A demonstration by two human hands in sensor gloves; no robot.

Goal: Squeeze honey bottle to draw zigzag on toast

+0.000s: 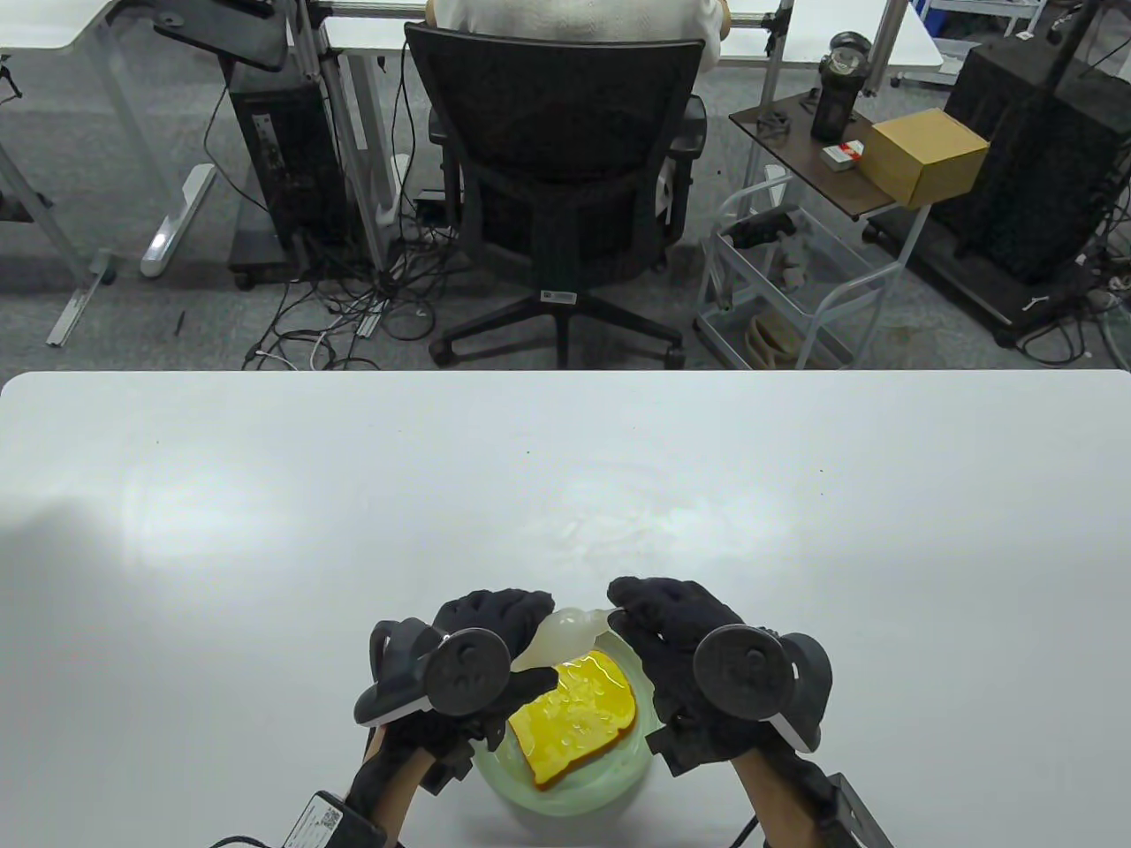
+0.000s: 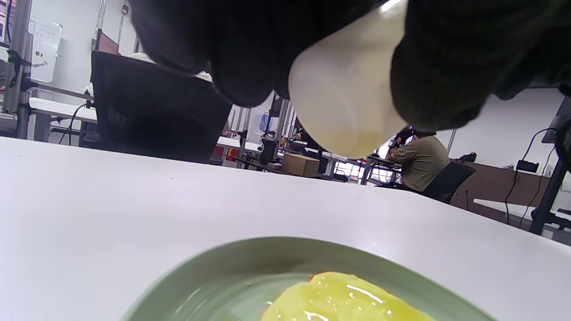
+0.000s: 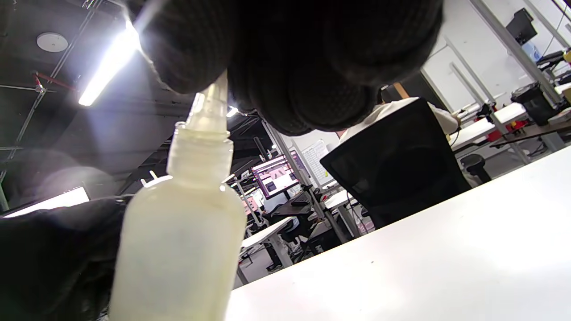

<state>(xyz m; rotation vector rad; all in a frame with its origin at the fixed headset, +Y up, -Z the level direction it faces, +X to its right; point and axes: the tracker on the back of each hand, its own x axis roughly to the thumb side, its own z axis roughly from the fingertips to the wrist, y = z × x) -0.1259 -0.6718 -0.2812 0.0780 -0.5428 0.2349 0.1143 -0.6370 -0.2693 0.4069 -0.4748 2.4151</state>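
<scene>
A yellow toast point(image 1: 574, 717) with glossy honey on it lies in a pale green plate point(image 1: 565, 793) near the table's front edge; both show in the left wrist view, toast point(image 2: 343, 303), plate point(image 2: 232, 263). My left hand point(image 1: 495, 627) grips the body of a translucent white squeeze bottle point(image 1: 565, 634), held above the plate's far side. The bottle also shows in the left wrist view point(image 2: 348, 93) and the right wrist view point(image 3: 178, 240). My right hand point(image 1: 658, 618) touches the bottle's nozzle tip point(image 3: 212, 100) with its fingertips point(image 3: 187, 58).
The white table point(image 1: 265, 530) spreads out beyond the plate. Past its far edge stand an office chair point(image 1: 557, 177), a small cart point(image 1: 795, 283) and a side table with a cardboard box point(image 1: 928, 155).
</scene>
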